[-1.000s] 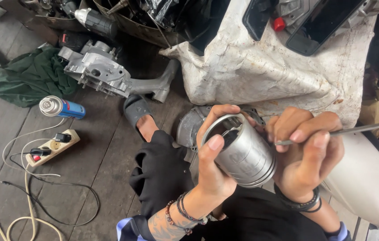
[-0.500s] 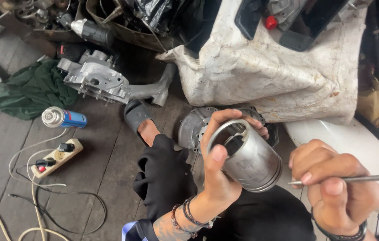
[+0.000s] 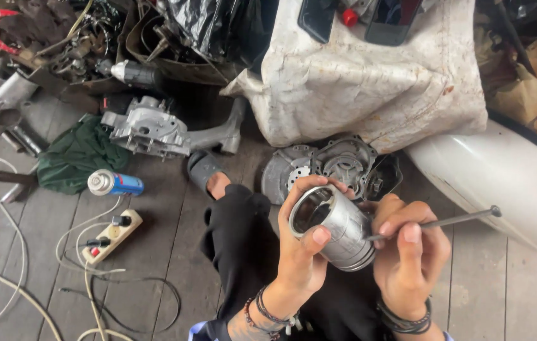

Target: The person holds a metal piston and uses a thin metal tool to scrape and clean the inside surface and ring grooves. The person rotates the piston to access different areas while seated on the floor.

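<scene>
My left hand [image 3: 303,252] grips a hollow silver metal piston [image 3: 335,226], open end turned up and to the left, thumb across its side. My right hand [image 3: 407,249] pinches a thin metal rod tool [image 3: 464,218] whose tip rests against the piston's grooved lower end. Both hands are above my black-trousered leg [image 3: 243,246]. Beaded and dark bracelets sit on both wrists.
Round metal engine covers [image 3: 331,165] lie on the plank floor just beyond the hands. An aluminium engine casing [image 3: 155,131], a green cloth [image 3: 76,155], a blue spray can [image 3: 115,184], a power strip [image 3: 112,235] with cables sit left. A white sack [image 3: 369,82] and white bodywork [image 3: 508,177] stand right.
My right hand has come back left, bringing the rod tip against the piston. The piston has turned slightly in my left hand, and the view has shifted.
</scene>
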